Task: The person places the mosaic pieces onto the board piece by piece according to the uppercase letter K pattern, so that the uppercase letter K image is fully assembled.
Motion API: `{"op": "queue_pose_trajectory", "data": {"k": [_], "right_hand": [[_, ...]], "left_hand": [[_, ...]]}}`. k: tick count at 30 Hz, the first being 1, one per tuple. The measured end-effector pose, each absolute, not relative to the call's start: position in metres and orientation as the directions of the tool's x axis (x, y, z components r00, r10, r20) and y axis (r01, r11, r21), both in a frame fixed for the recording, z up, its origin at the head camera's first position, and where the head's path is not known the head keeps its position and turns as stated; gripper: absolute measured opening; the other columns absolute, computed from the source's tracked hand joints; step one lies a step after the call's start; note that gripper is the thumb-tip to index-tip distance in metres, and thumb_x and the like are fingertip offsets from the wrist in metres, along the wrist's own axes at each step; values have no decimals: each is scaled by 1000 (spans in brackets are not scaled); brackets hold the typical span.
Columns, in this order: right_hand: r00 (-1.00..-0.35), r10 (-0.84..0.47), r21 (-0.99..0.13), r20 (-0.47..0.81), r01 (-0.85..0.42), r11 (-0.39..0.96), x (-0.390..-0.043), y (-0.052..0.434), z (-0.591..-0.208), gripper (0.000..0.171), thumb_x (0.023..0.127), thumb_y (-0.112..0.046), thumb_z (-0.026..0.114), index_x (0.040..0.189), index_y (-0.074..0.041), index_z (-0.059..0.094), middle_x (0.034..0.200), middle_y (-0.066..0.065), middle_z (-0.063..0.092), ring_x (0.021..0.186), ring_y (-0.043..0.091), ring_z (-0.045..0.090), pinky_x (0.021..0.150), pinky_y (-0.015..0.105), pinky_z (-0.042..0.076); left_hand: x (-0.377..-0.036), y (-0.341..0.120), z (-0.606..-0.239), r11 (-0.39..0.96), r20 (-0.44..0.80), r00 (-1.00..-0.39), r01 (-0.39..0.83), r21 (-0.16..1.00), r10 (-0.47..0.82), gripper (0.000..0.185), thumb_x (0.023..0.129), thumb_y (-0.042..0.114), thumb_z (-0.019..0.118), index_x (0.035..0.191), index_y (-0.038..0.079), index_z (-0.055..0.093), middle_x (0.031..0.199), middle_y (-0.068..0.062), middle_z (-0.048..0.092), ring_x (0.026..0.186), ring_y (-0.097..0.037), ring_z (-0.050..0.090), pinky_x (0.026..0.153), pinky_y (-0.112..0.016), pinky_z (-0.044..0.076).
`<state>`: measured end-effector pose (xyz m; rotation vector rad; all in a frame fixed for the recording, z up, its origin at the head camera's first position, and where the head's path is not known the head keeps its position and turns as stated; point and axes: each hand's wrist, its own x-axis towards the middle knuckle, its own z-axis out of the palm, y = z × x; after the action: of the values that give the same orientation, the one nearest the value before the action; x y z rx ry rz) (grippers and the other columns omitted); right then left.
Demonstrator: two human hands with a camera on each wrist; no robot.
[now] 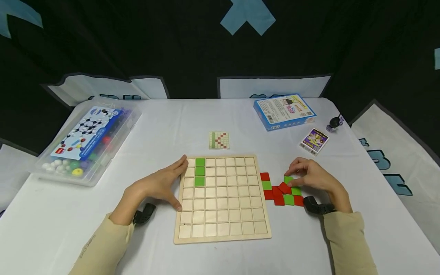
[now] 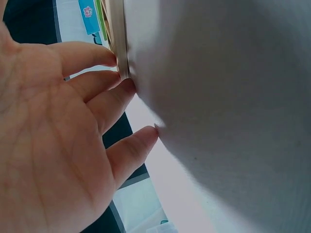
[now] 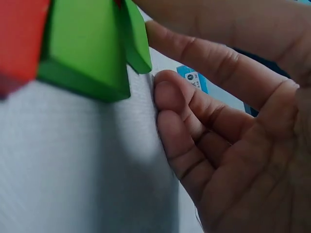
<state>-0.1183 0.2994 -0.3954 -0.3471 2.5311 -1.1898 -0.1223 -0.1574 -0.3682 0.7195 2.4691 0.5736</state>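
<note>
A square wooden grid board [image 1: 222, 241] lies on the table, with three green tiles [image 1: 200, 171] in its second column, from the top row down. My left hand [image 1: 159, 185] rests along the board's left edge, fingers extended and thumb spread apart; the left wrist view shows fingertips at the board's side [image 2: 120, 39]. To the right of the board is a loose group of red tiles [image 1: 279, 199] and green tiles [image 1: 289, 199], some overlapping. Over that group my right hand [image 1: 311, 175] pinches a green tile [image 3: 137, 41], tilted, between thumb and index finger.
A small pattern card [image 1: 219, 140] lies behind the board. At the back right are a blue box [image 1: 285, 110], a small purple card box [image 1: 314, 140] and a dark small object [image 1: 334, 123]. A clear plastic case [image 1: 93, 177] of colored balls stands at left.
</note>
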Motion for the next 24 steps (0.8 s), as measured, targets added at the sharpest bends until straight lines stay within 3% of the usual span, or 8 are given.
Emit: {"op": "queue_pose_trajectory", "data": {"k": [12, 18, 24], "right_hand": [[-899, -400, -796, -178, -107, 596, -117, 301, -390, 17, 77, -5, 74, 93, -4, 69, 99, 10, 59, 96, 20, 49, 84, 21, 48], [-911, -359, -783, -203, -69, 618, -116, 299, -391, 19, 77, -6, 74, 94, 0, 68, 86, 8, 60, 82, 17, 51, 72, 22, 46], [-959, -232, -723, -165, -42, 689, -115, 295, -391, 24, 79, -6, 73, 101, 3, 70, 80, 8, 59, 75, 17, 50, 63, 20, 44]], "left_hand": [[-123, -158, -366, 775, -346, -740, 361, 519, 577, 134, 55, 40, 92, 152, -3, 10, 162, -18, -3, 148, -39, 8, 116, -55, 22], [-122, -157, -366, 772, -348, -737, 358, 526, 579, 133, 56, 40, 91, 152, -4, 10, 161, -19, -3, 147, -40, 8, 116, -55, 22], [-121, -156, -367, 775, -352, -735, 362, 518, 579, 133, 57, 42, 91, 152, -4, 11, 161, -20, -3, 147, -41, 11, 115, -56, 24]]}}
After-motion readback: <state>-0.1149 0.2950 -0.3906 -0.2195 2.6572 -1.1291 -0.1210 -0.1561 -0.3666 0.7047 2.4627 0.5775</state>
